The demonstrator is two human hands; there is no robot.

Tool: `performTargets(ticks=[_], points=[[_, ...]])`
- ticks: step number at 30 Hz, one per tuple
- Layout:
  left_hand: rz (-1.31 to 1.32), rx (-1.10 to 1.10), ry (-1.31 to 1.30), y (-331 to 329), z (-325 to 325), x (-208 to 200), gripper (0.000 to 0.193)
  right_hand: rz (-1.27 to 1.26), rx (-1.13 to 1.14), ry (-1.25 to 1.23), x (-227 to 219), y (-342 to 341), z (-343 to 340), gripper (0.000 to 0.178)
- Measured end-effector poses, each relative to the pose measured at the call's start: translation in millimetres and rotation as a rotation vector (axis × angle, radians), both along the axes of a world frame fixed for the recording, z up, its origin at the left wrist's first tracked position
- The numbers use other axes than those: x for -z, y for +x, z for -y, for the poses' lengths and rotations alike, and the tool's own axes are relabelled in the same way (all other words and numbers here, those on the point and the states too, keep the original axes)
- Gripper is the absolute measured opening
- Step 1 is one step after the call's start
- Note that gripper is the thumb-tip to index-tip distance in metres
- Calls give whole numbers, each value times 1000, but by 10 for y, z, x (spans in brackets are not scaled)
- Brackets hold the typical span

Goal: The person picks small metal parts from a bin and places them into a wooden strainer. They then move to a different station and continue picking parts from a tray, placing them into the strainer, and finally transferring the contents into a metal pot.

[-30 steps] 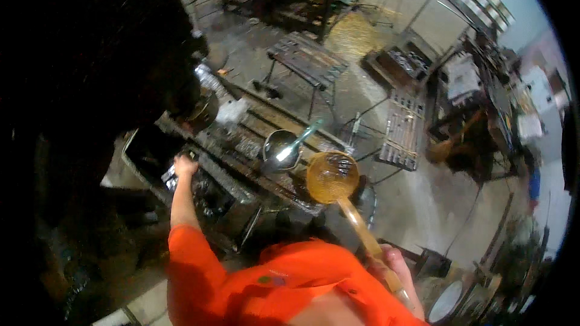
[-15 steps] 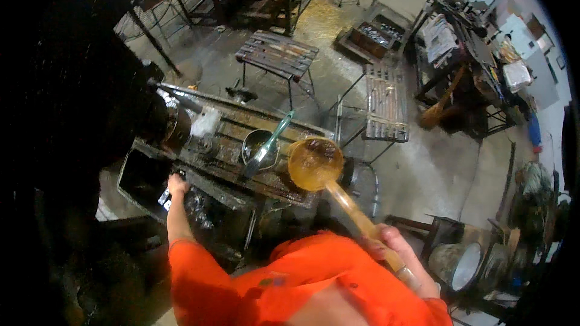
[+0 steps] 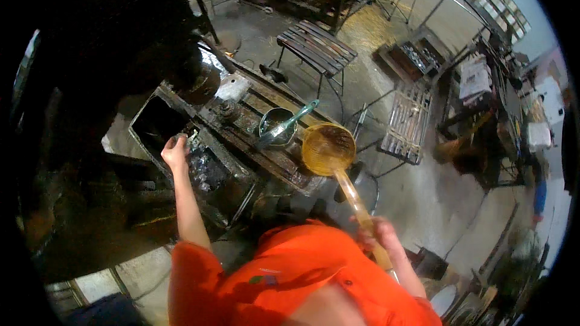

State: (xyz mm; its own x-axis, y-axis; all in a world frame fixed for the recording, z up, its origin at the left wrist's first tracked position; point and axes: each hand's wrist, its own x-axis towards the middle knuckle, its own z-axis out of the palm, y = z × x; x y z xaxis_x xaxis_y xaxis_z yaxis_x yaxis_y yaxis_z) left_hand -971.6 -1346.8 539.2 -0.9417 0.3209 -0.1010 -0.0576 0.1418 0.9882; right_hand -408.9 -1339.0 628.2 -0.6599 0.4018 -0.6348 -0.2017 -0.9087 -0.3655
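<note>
My right hand [image 3: 383, 236] is wrapped round the handle of a yellow plastic dipper [image 3: 329, 148] with a round bowl, held out over the edge of the slatted bench. Wet brown marks show inside the bowl. My left hand [image 3: 175, 152] is closed, fingertips together, over a dark metal trough [image 3: 144, 163]; whatever it pinches is too small and dark to name. Shiny, silvery broken pieces [image 3: 208, 169] lie in the trough beside it. On the bench, a flat brush [image 3: 290, 122] with a green handle rests across a round pot [image 3: 263, 127].
The slatted bench [image 3: 260, 145] runs along the trough's far side. Beyond stand a slatted stool [image 3: 317, 48] and a slatted rack [image 3: 408, 122]. Boxes of shiny pieces [image 3: 417, 57] sit on the floor. A cluttered table [image 3: 477, 78] with newspapers is at the right.
The view has turned, shifting the scene. My left hand has risen slightly from the trough, and the white-and-dark piece by it no longer shows. My right hand still holds the dipper.
</note>
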Motion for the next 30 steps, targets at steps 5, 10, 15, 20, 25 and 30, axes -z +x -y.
performTargets(ticks=[5,10,15,20,25,30], points=[[-415,416,-79,1207,202,-1043,35,10,-110,-69,-61,111,-56,39],[-715,956,120,2274,-225,-1084,37,6,-191,-93,-142,146,-41,36],[-1063,1259,-33,2884,-563,-752,36,-57,-148,-225,-186,96,-106,48],[-972,993,167,2188,-275,-1103,28,-108,-19,-303,-241,60,0,47],[-710,266,-550,288,50,-304,30,-192,-2,-319,-77,95,84,44],[-799,721,-974,-372,-211,752,57,-153,33,-388,-212,-20,120,46]])
